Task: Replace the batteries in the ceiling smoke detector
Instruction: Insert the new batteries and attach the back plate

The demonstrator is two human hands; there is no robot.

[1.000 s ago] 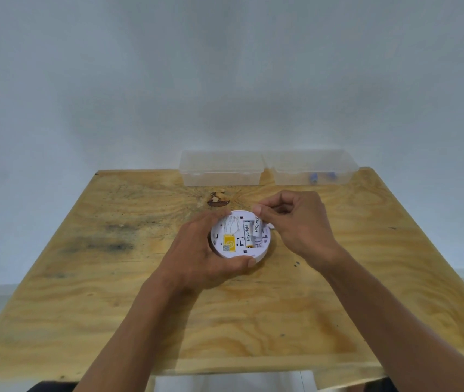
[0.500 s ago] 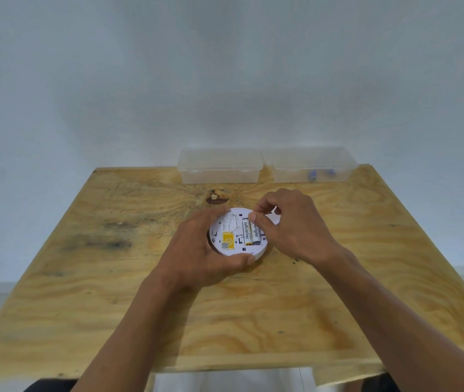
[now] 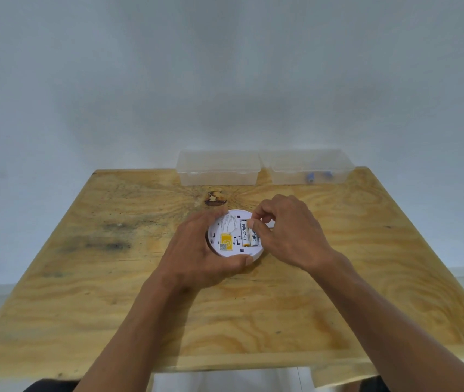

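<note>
While our right hand (image 3: pixel 287 233) presses thumb and fingertips onto the right battery (image 3: pixel 254 239), our left hand (image 3: pixel 197 250) clasps the smoke detector (image 3: pixel 232 251) on the wooden table (image 3: pixel 112 292), beside the seated left battery (image 3: pixel 244 234).

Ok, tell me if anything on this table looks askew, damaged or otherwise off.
Nothing stands out. The smoke detector lies back-up on the wooden table, steadied by the left hand. Two batteries lie side by side in its bay, the right hand pressing one. Two clear boxes sit squarely at the far edge.
</note>
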